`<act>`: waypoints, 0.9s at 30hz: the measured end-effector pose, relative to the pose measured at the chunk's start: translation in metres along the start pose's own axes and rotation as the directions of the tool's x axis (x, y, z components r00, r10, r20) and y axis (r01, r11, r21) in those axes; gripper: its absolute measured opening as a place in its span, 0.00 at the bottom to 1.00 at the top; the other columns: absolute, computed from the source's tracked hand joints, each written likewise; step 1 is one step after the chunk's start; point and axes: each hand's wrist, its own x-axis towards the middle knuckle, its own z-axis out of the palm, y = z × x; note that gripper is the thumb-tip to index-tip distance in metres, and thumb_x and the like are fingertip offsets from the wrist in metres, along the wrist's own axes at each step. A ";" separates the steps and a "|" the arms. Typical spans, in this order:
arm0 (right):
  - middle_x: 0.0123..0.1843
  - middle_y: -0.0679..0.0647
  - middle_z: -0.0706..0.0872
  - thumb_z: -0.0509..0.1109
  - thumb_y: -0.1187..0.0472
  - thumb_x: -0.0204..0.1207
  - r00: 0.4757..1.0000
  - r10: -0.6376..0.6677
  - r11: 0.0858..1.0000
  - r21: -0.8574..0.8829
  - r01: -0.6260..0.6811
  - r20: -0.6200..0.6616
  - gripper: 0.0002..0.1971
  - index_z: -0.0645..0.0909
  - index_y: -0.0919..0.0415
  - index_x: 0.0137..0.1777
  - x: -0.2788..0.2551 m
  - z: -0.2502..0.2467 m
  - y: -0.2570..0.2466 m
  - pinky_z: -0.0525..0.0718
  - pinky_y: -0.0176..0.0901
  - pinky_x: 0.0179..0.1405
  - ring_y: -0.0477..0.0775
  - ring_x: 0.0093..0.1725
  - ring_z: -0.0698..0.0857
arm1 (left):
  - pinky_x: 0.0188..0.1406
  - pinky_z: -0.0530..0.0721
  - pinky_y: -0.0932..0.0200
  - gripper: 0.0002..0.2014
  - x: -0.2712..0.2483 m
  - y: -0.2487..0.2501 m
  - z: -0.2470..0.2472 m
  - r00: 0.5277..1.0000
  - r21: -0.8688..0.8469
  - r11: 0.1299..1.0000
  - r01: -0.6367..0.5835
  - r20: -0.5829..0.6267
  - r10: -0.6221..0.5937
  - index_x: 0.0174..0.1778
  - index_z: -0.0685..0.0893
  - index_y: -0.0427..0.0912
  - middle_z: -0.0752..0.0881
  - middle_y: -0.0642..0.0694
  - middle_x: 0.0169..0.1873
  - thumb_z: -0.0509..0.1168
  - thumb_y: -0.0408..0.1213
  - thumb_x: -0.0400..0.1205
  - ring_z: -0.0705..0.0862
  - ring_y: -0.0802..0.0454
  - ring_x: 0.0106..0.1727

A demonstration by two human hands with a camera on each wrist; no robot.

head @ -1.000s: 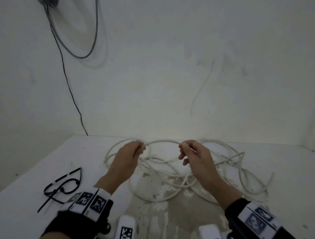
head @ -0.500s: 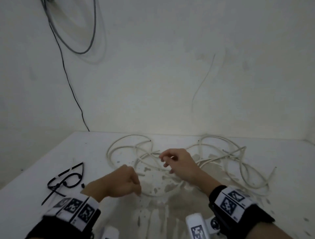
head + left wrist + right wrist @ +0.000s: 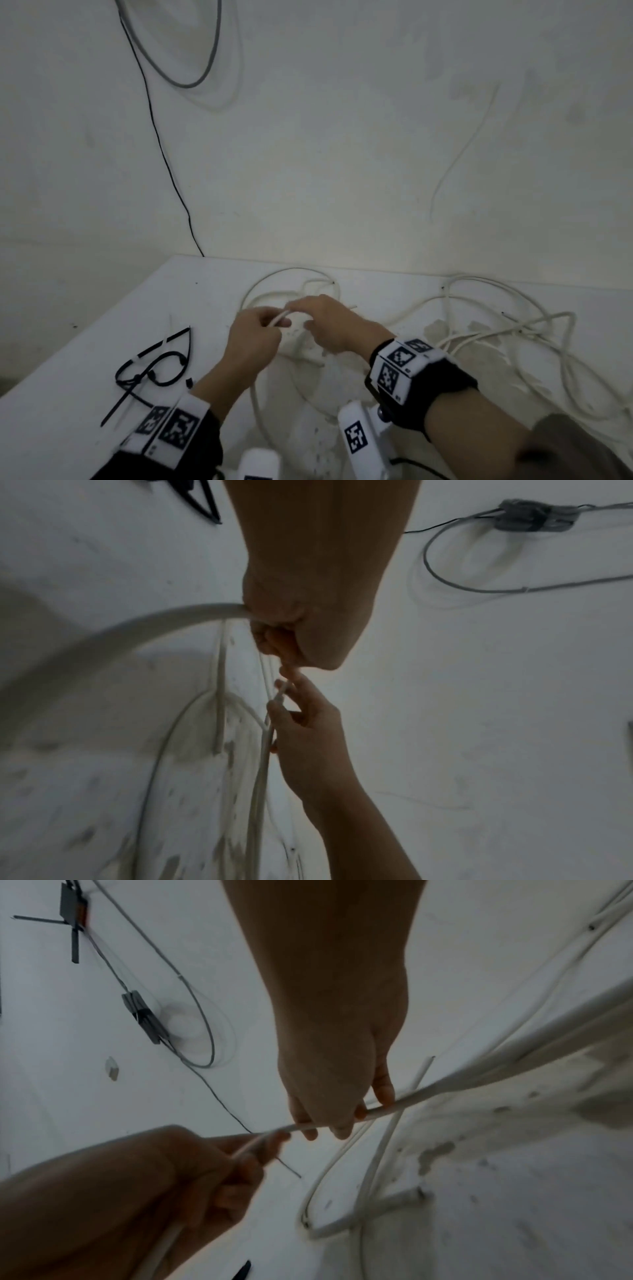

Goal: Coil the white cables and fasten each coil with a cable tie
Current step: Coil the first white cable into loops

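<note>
- Left hand (image 3: 251,342) fingers curled round one strand of white cable (image 3: 279,317), pinching it near the thumb; the cable runs through the fist and out the lower side in the right wrist view.
- Right hand (image 3: 334,325) just beside the left, fingers hooked over the same strand, gripping it lightly.
- Rest of the white cable lies in loose, overlapping loops on the white table (image 3: 85,359), mostly to the right, up against the wall (image 3: 342,154).
- A cut end (image 3: 428,1061) sticks up just beside the right fingers.
- Black cable ties (image 3: 154,370) on the table left of the left hand, untouched.
- No coil formed yet; judged early in the first coil.
- Risk: loops on the right cross each other, so pulling the strand could tighten a snarl.
- Risk: light right grip, so the strand may slip and the loop spring open.
- Risk: dragging cable could sweep the ties off the edge.
</note>
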 end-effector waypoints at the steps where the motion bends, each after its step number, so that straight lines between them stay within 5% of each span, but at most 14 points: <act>1: 0.69 0.62 0.78 0.60 0.71 0.81 0.998 0.013 1.000 0.007 -0.012 -0.054 0.19 0.75 0.58 0.71 0.004 -0.006 0.001 0.77 0.51 0.64 0.60 0.65 0.78 | 0.35 0.78 0.65 0.21 0.001 0.005 -0.006 0.998 -0.085 0.996 -0.037 -0.056 0.033 0.41 0.86 0.40 0.87 0.47 0.38 0.54 0.13 0.72 0.82 0.52 0.41; 4: 0.53 0.66 0.85 0.62 0.66 0.81 0.984 0.067 0.996 -0.050 -0.076 -0.165 0.09 0.83 0.66 0.54 0.012 -0.033 0.007 0.80 0.49 0.49 0.62 0.49 0.82 | 0.37 0.77 0.56 0.25 0.005 0.017 -0.022 0.982 -0.346 0.928 -0.141 -0.166 0.087 0.36 0.87 0.42 0.87 0.45 0.37 0.52 0.10 0.70 0.80 0.49 0.40; 7: 0.50 0.66 0.86 0.63 0.62 0.82 0.959 0.099 0.993 -0.042 -0.115 -0.267 0.10 0.84 0.66 0.49 0.017 -0.072 0.006 0.79 0.48 0.47 0.60 0.45 0.81 | 0.35 0.78 0.61 0.27 0.006 0.025 -0.030 0.983 -0.427 0.886 -0.183 -0.104 0.152 0.46 0.86 0.44 0.87 0.45 0.37 0.53 0.09 0.70 0.80 0.51 0.38; 11: 0.42 0.61 0.89 0.66 0.58 0.80 0.791 0.168 0.986 0.110 -0.127 -0.589 0.09 0.82 0.64 0.44 0.017 -0.146 -0.010 0.84 0.47 0.45 0.58 0.40 0.87 | 0.34 0.80 0.67 0.17 0.006 0.043 -0.022 0.964 -0.418 0.870 -0.260 -0.057 0.261 0.56 0.82 0.45 0.86 0.48 0.37 0.54 0.21 0.84 0.81 0.57 0.36; 14: 0.39 0.61 0.87 0.65 0.60 0.82 0.696 0.215 0.935 0.351 0.057 -0.685 0.08 0.75 0.61 0.40 0.006 -0.204 -0.033 0.86 0.43 0.31 0.46 0.24 0.85 | 0.32 0.77 0.70 0.11 0.008 0.075 -0.014 0.930 -0.402 0.842 -0.360 -0.082 0.359 0.55 0.82 0.44 0.82 0.50 0.33 0.53 0.32 0.87 0.77 0.60 0.31; 17: 0.38 0.59 0.87 0.65 0.64 0.81 0.563 0.190 0.822 0.444 0.357 -0.804 0.09 0.72 0.56 0.39 -0.012 -0.240 -0.052 0.89 0.49 0.36 0.53 0.28 0.88 | 0.29 0.74 0.70 0.11 0.009 0.118 -0.005 0.881 -0.396 0.791 -0.467 -0.135 0.453 0.51 0.81 0.44 0.76 0.51 0.28 0.52 0.34 0.88 0.73 0.61 0.28; 22: 0.35 0.53 0.90 0.69 0.68 0.78 0.567 0.008 0.772 0.365 0.520 -0.824 0.06 0.77 0.61 0.40 -0.051 -0.271 -0.077 0.83 0.39 0.31 0.49 0.27 0.86 | 0.27 0.73 0.66 0.11 0.004 0.162 0.003 0.919 -0.561 0.734 -0.383 -0.152 0.364 0.60 0.77 0.46 0.81 0.51 0.39 0.63 0.33 0.83 0.72 0.58 0.26; 25: 0.36 0.58 0.91 0.71 0.63 0.77 0.671 -0.022 0.781 0.406 0.475 -0.741 0.07 0.79 0.64 0.40 -0.071 -0.272 -0.093 0.77 0.35 0.24 0.48 0.22 0.82 | 0.32 0.75 0.64 0.28 0.000 0.180 0.011 0.944 -0.559 0.779 -0.284 -0.020 0.329 0.73 0.71 0.51 0.85 0.55 0.54 0.71 0.41 0.78 0.75 0.61 0.28; 27: 0.36 0.58 0.91 0.72 0.62 0.77 0.708 0.018 0.781 0.452 0.431 -0.706 0.08 0.80 0.65 0.40 -0.076 -0.260 -0.096 0.76 0.34 0.22 0.47 0.20 0.80 | 0.25 0.71 0.67 0.30 -0.005 0.189 0.020 0.958 -0.639 0.757 -0.140 0.107 0.268 0.74 0.70 0.45 0.86 0.53 0.48 0.72 0.39 0.77 0.70 0.61 0.21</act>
